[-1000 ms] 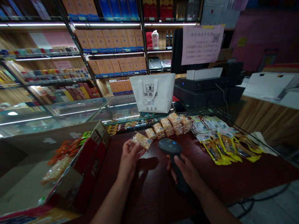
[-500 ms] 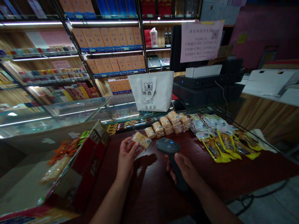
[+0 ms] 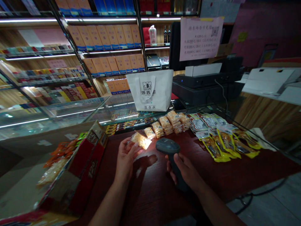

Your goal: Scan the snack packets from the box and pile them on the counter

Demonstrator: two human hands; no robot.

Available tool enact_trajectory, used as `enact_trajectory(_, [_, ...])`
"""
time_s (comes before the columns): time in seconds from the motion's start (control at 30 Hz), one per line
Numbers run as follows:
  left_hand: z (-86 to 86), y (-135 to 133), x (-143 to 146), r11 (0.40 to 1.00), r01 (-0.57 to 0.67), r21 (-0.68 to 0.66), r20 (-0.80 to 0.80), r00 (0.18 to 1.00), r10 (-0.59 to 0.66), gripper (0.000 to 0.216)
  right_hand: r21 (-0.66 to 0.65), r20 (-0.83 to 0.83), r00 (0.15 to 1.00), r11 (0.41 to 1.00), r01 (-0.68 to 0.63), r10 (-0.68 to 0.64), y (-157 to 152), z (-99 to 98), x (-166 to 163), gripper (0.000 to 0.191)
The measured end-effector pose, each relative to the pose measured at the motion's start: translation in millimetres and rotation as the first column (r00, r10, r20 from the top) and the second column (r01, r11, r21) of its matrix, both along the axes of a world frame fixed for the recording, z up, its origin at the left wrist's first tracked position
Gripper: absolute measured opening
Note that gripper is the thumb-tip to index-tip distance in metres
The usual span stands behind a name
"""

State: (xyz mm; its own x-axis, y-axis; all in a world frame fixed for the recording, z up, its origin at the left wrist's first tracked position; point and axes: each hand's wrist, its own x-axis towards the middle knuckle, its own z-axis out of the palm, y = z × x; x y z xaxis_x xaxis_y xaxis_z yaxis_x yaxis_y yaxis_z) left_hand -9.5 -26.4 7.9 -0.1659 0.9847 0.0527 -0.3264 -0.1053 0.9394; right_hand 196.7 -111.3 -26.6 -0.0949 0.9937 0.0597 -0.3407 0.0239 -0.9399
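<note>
My left hand [image 3: 126, 154] pinches a clear-wrapped snack packet [image 3: 141, 140], pale golden, over the dark red tabletop. A bright patch of light lies on the packet's right part. Wrapped round the handle of a dark barcode scanner [image 3: 167, 146] is my right hand [image 3: 182, 169], and the scanner's head points left at the packet, a small gap apart. Just behind the held packet, similar wrapped snacks [image 3: 166, 125] stand in a row of stacks. To their right lie several yellow-edged packs [image 3: 225, 142] and silvery packs [image 3: 207, 121].
An open carton [image 3: 90, 166] with orange and clear packets stands at the left. A white paper bag [image 3: 152, 91] sits behind the snacks, by a glass counter [image 3: 98, 110]. A black register machine [image 3: 204, 84] with a paper sign [image 3: 201, 39] is at the back right.
Light from the scanner now falls on the packet, and the blue light on the scanner's top no longer shows. Both hands keep their hold; the view has shifted slightly.
</note>
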Motion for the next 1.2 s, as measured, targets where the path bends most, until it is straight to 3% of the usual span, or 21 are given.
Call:
enact_trajectory(0.63, [-5.4,3,-2,0.999,0.041,0.023,0.000,0.999,-0.041,0.059,0.012,-0.006,1.000,1.000,-0.009,0.009,-2,-0.1,0,0.058])
enact_trajectory(0.73, [-4.4,0,0,0.998,0.018,0.057,-0.022,1.000,-0.017,0.057,-0.055,0.017,0.998,0.996,0.065,-0.064,-6,0.5,-2,0.063])
enact_trajectory(0.83, [3.2,-10,-1,0.983,-0.052,0.178,-0.096,0.993,0.070,0.050,-0.123,0.068,0.987,0.980,0.156,-0.149,-10,0.8,-3,0.066])
enact_trajectory(0.93, [24.8,-29,-11,0.942,-0.136,0.308,-0.183,0.963,0.199,0.048,-0.137,0.080,0.990,0.982,0.130,-0.120,-12,1.5,-3,0.068])
enact_trajectory(1.03, [65.9,-52,-40,0.889,-0.240,0.391,-0.227,0.910,0.346,0.056,-0.141,0.096,0.990,0.983,0.118,-0.105,-14,2.9,-1,0.066])
enact_trajectory(1.13, [119.1,-62,-95,0.785,-0.373,0.495,-0.274,0.790,0.549,0.067,-0.139,0.110,0.989,0.984,0.115,-0.100,-16,3.4,0,0.064])
enact_trajectory(1.2, [150.3,-56,-142,0.734,-0.425,0.530,-0.346,0.682,0.645,0.059,-0.137,0.113,0.989,0.984,0.113,-0.098,-17,2.7,0,0.065])
